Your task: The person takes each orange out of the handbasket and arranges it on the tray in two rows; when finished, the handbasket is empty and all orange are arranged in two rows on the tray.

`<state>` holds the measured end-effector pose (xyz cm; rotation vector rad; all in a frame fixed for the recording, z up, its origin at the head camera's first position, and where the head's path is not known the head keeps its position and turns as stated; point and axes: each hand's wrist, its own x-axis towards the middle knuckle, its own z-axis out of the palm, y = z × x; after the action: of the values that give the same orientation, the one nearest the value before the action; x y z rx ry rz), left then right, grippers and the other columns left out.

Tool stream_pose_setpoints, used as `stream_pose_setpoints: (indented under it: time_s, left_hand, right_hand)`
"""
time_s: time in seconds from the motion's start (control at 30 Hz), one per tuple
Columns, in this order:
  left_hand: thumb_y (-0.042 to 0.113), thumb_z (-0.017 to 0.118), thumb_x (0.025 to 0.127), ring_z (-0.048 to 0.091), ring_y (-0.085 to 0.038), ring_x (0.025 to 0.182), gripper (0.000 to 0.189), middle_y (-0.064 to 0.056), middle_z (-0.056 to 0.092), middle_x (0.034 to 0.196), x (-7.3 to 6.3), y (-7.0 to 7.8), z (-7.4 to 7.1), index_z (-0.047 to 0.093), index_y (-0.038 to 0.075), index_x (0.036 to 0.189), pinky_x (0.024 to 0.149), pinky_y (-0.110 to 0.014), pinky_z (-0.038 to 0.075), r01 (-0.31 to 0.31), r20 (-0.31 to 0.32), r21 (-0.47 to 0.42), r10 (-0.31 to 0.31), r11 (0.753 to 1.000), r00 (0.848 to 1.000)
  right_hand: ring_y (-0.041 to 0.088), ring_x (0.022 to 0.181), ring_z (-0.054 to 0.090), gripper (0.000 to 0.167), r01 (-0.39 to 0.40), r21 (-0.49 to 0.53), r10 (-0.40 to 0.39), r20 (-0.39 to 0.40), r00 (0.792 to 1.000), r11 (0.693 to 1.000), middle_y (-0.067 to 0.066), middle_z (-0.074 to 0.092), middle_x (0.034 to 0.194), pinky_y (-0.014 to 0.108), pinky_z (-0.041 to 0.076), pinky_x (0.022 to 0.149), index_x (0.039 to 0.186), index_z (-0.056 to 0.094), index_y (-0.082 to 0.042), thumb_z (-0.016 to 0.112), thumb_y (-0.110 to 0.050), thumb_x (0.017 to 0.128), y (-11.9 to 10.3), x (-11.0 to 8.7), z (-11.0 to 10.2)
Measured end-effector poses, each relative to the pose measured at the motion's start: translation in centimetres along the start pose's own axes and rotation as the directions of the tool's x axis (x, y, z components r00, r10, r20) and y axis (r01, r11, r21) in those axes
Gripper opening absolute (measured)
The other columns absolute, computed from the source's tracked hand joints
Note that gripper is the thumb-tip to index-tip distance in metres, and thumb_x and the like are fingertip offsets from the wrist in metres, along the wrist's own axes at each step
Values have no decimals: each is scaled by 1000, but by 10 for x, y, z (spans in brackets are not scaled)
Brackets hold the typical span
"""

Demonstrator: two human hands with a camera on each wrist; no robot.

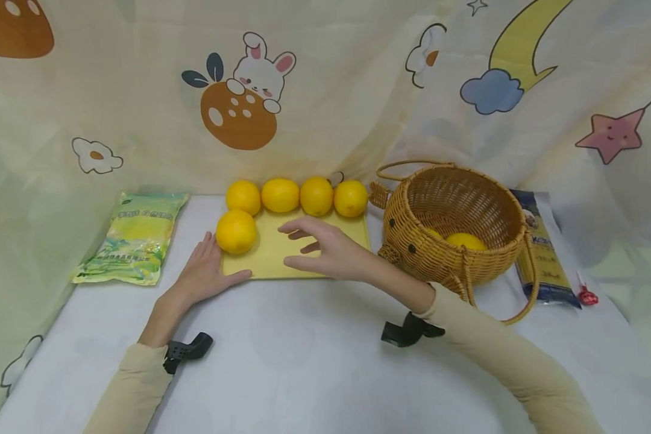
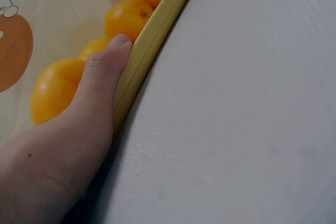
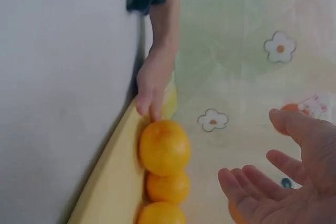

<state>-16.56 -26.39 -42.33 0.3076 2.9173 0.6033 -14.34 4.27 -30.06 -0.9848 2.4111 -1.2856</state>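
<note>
A shallow yellow tray (image 1: 273, 256) bears several oranges, with a row along its back edge and one orange (image 1: 236, 231) in front at the left. My left hand (image 1: 202, 272) rests at the tray's front left corner, its fingers stretched along the left side by that orange. Its thumb (image 2: 102, 72) lies along the front rim in the left wrist view. Over the middle of the tray hovers my right hand (image 1: 333, 250), holding nothing, its fingers spread and slightly bent. At the right stands a wicker basket (image 1: 439, 256) with yellow-orange fruit (image 1: 466, 242) inside.
To the left lies a green and yellow food bag (image 1: 132, 241). Behind the basket's right side is a dark blue and gold packet (image 1: 545, 259), with a small red wrapped candy (image 1: 588, 295) beside it. A printed curtain (image 1: 336, 90) hangs behind the white table (image 1: 304, 361).
</note>
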Motion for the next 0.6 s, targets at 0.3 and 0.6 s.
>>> stream_pose_setpoints:
  time_s: [0.3,0.6]
  left_hand:
    - [72,59,80,-2,-45,150,121,-29,1,161,-1,-1,-3,-2,-2,154,121,-60,4,0,21,0,-1,1000,1000]
    - [70,60,80,-1,-44,150,119,-27,2,161,-2,0,-3,-1,0,155,122,-60,4,-7,0,-12,7,1000,1000]
  right_hand:
    - [22,120,58,40,-7,66,15,-130,991,998,8,60,129,29,56,93,127,57,-6,69,-9,89,9,-80,-31]
    - [11,115,60,36,-68,60,78,-182,980,996,6,61,125,27,56,93,125,58,-10,68,-12,90,15,-108,-49]
